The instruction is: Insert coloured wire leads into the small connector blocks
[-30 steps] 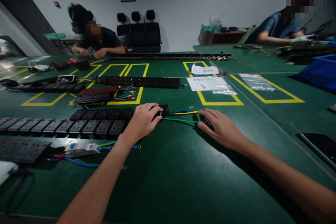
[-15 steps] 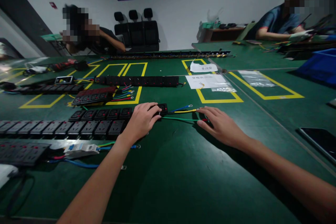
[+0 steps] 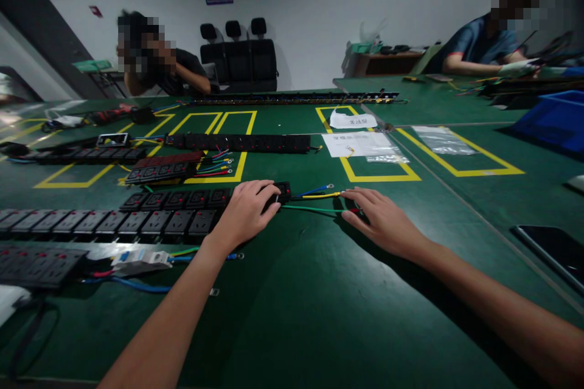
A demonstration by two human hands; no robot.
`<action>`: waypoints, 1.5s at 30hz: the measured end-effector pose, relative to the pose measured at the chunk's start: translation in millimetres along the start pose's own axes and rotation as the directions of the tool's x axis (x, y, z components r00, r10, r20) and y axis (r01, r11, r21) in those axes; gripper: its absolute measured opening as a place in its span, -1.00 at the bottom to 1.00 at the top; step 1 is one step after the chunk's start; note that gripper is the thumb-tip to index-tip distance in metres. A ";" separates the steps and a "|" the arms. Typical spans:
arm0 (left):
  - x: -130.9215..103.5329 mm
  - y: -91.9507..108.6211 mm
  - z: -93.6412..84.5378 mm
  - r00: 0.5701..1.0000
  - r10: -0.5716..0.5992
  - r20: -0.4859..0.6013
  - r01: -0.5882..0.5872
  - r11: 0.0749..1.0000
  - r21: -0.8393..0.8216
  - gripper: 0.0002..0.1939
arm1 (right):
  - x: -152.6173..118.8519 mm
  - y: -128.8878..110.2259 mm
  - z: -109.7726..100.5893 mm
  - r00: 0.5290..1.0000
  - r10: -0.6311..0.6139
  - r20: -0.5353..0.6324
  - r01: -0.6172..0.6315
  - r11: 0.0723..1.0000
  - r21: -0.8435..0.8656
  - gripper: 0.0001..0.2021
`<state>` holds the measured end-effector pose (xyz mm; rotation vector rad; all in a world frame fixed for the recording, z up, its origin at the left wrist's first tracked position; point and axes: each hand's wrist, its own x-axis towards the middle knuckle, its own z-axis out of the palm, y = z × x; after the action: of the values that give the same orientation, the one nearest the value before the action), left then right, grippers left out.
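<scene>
Lays left hand (image 3: 246, 205) across black socket strip (image 3: 198, 197), right hand (image 3: 385, 222) spread at its wired end.
Curls left fingers partway over the strip near its right end, thumb along the near edge, with 5 sockets in sight to the left and 1 to the right; cannot tell firm clasp from light rest. Holds right palm low over green table (image 3: 319, 316), thumb and forefinger parted, forefinger at the lug of yellow wire (image 3: 322, 196), thumb by the red-tipped end of green wire (image 3: 314, 209); cannot tell touch from pinning. Shows blue wire (image 3: 314, 189) just beyond the yellow, phone (image 3: 554, 252) well off right.
</scene>
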<state>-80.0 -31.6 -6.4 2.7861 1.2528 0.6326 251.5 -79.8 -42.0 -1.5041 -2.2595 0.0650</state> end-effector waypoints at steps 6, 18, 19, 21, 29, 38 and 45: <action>0.1 1.0 -0.9 1.000 0.009 0.001 -0.009 1.000 0.005 -0.70 | 0.0 -2.2 -1.9 1.000 0.002 0.009 -0.003 1.000 0.010 -0.56; 1.1 -0.3 0.9 1.000 0.000 -0.002 0.000 1.000 0.014 -0.72 | 0.7 -0.1 -0.1 0.985 0.121 -0.126 -0.129 0.990 -0.054 -0.63; 0.9 0.3 0.4 1.000 -0.001 0.002 0.001 1.000 0.016 -0.72 | 0.6 0.2 0.0 0.984 0.124 -0.125 -0.132 0.989 -0.062 -0.63; 0.9 1.5 -0.8 1.000 -0.003 0.007 0.003 1.000 0.015 -0.71 | 0.6 0.8 0.4 0.985 0.130 -0.113 -0.138 0.988 -0.066 -0.63; 2.7 4.5 -3.6 1.000 -0.024 -0.001 0.024 1.000 -0.013 -0.77 | 1.0 -2.5 2.5 0.978 0.127 -0.163 -0.120 0.991 0.053 -0.69; 1.7 2.4 -2.0 1.000 -0.006 0.025 0.005 0.999 0.033 -0.77 | -1.6 -10.1 3.8 0.967 0.125 -0.221 -0.115 0.992 0.060 -0.73; 2.2 1.3 -0.1 1.000 -0.002 0.015 0.002 0.999 0.033 -0.75 | -0.4 -8.2 1.9 0.975 0.152 -0.159 -0.140 0.986 0.086 -0.73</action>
<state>-77.8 -31.0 -5.3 2.8104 1.2747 0.5944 243.8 -83.2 -41.6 -1.5739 -1.9939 0.0640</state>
